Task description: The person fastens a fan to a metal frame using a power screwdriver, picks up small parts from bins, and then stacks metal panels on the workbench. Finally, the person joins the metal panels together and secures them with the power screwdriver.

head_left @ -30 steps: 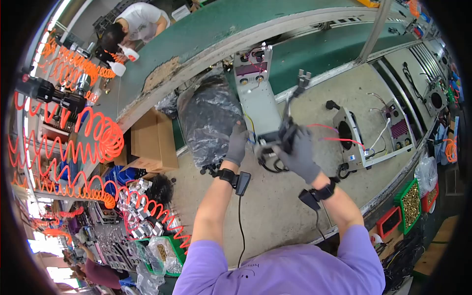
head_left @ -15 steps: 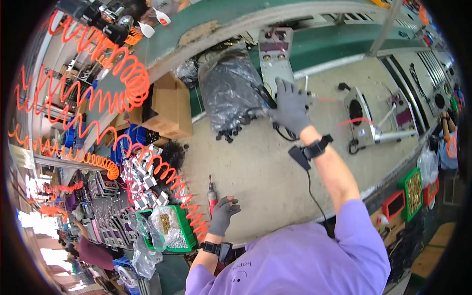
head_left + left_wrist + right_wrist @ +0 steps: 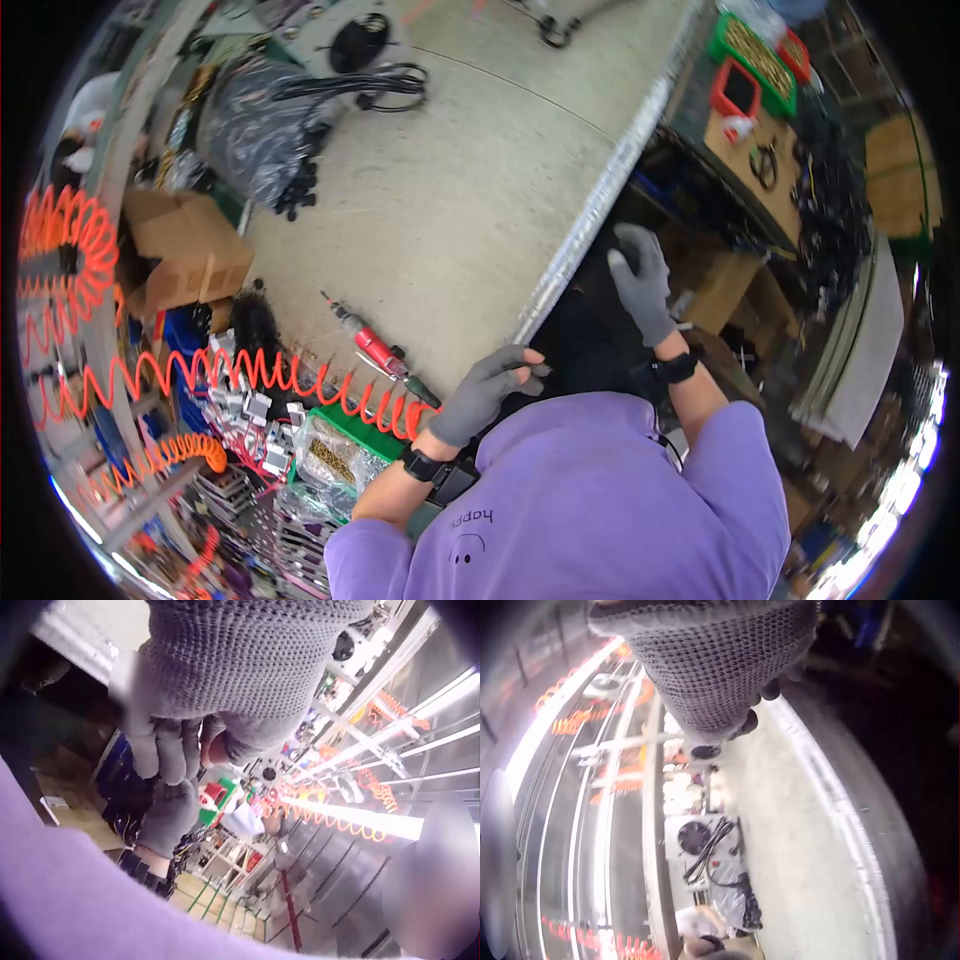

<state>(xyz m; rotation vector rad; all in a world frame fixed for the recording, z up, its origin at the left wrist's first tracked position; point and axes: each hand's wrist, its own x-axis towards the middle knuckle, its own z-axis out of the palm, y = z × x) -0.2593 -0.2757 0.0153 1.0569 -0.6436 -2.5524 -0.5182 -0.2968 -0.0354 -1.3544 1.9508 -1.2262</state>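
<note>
Plainly, a red screwdriver (image 3: 372, 345) is lying near the left hand (image 3: 480, 392), towards the worktop's (image 3: 460, 200) lower corner

From where I'm standing, a coiled orange-red hose (image 3: 98, 262) is looping across from the far left. A cardboard box (image 3: 185, 255) is sitting by the worktop's left edge, and a plastic bag (image 3: 255, 130) is slumping near its upper-left corner, black cable (image 3: 350, 85) lying partly across it. The screwdriver is resting slantwise, its bit pointing up and left, its other end just beside the left hand. Below, a green tray (image 3: 352, 425) is holding bagged pieces. The left hand is hovering at the lower corner, fingers bending loosely, the grip looking narrow and holding nothing that I can see. Past the right edge, the right hand (image 3: 645, 285) is hanging above a dark gap, relaxed and bare of any load, its thumb standing apart from the fingers. Farther right, a green bin (image 3: 785, 98) is holding brass-coloured pieces.
</note>
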